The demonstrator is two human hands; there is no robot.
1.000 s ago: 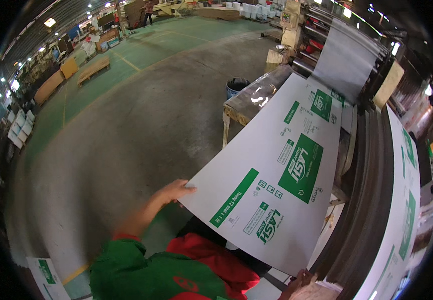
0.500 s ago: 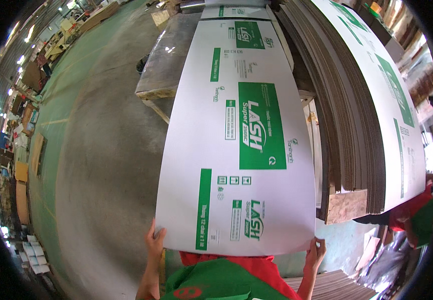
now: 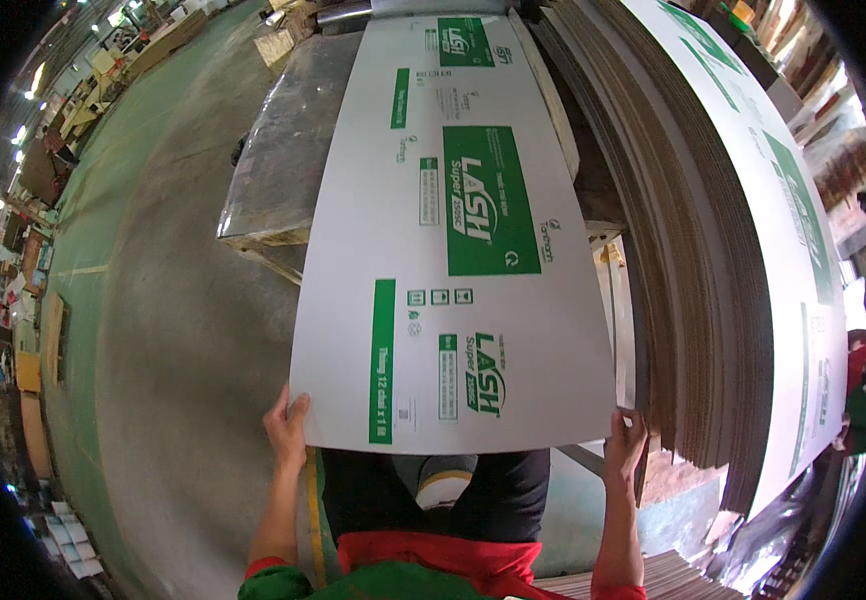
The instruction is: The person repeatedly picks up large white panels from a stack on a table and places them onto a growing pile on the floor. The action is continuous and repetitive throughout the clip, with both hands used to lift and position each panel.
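Observation:
A long white corrugated cardboard sheet point(image 3: 418, 260) with green print stretches away from me, its near end level at about my lap. My left hand point(image 3: 285, 425) grips the near left corner, thumb at the top edge and fingers partly hidden beneath. At the near right corner, my right hand point(image 3: 624, 445) is closed in a pinch on the same sheet. The far part of the sheet lies over a table with a shiny grey top point(image 3: 288, 130) and a wooden frame.
A tall stack of cardboard sheets point(image 3: 693, 330) stands close on my right, a printed white sheet on top. Beyond it shows another person's red sleeve point(image 3: 861, 350). More stacked cardboard point(image 3: 643, 578) lies low at my right. Shelves and goods line the far left.
Both my hands and the sheet have moved forward, away from my body, and the sheet reaches farther over the table. My legs and a shoe now show below its near edge.

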